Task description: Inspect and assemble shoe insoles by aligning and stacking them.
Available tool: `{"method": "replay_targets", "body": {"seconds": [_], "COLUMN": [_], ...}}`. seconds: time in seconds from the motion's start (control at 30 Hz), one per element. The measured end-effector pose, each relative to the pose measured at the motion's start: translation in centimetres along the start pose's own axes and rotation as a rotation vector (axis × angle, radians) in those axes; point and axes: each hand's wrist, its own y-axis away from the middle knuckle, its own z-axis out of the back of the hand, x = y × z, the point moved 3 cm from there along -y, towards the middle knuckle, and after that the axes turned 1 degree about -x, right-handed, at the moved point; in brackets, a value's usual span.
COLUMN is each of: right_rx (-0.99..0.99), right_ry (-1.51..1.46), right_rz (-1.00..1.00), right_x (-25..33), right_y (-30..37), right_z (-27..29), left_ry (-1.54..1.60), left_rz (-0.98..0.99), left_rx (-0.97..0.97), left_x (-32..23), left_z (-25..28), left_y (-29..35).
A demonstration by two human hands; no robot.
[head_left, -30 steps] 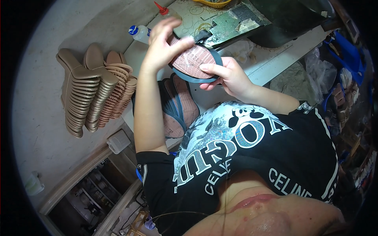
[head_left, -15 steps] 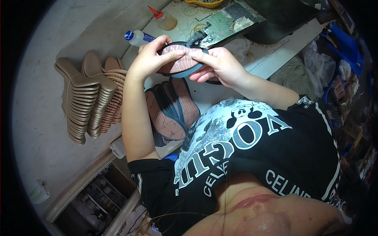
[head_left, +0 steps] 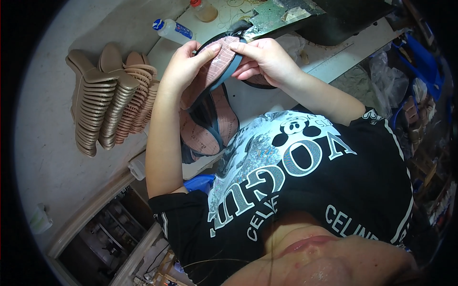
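Observation:
Both hands hold a pinkish-brown shoe insole [head_left: 214, 71], printed with grid lines and edged with a dark grey-blue band. My left hand [head_left: 191, 62] grips its left side, thumb pressed on the printed face. On the opposite side my right hand [head_left: 267, 59] pinches the edge, its thumb near the left one and its fingers curled beneath. The insole is tilted, its lower end pointing toward a pile of similar dark-edged insoles [head_left: 200, 138] on the table below. Another dark-rimmed piece [head_left: 260, 82] lies under my right hand, mostly hidden.
Nested stacks of bronze and tan soles [head_left: 100, 105] stand at the left. Farther back are a white bottle with a blue cap [head_left: 171, 31], a red-capped bottle [head_left: 204, 12] and a worn green board [head_left: 276, 16]. Clear plastic bags [head_left: 384, 78] hang at the right.
The insole has turned from lying nearly crosswise to slanting down to the left, showing more of its length. Both hands have shifted slightly up in the view and still hold it.

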Motion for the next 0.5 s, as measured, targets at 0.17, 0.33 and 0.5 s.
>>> {"method": "replay_targets", "body": {"seconds": [0.17, 0.33, 0.5], "right_rx": [0.018, 0.113, 0.16], "right_ry": [0.035, 0.214, 0.398], "right_rz": [0.003, -0.035, -0.152], "right_x": [0.2, 0.4, -0.3], "right_y": [0.1, 1.4, 3.9], "right_z": [0.4, 1.9, 2.9], "left_ry": [-0.043, -0.097, 0.031], "left_rz": [0.153, 0.33, 0.335], "left_rx": [0.058, 0.123, 0.101], "left_x": [-1.0, -2.9, -2.7], "left_z": [-0.8, -2.0, -2.8], "left_y": [1.1, 2.5, 2.6]}}
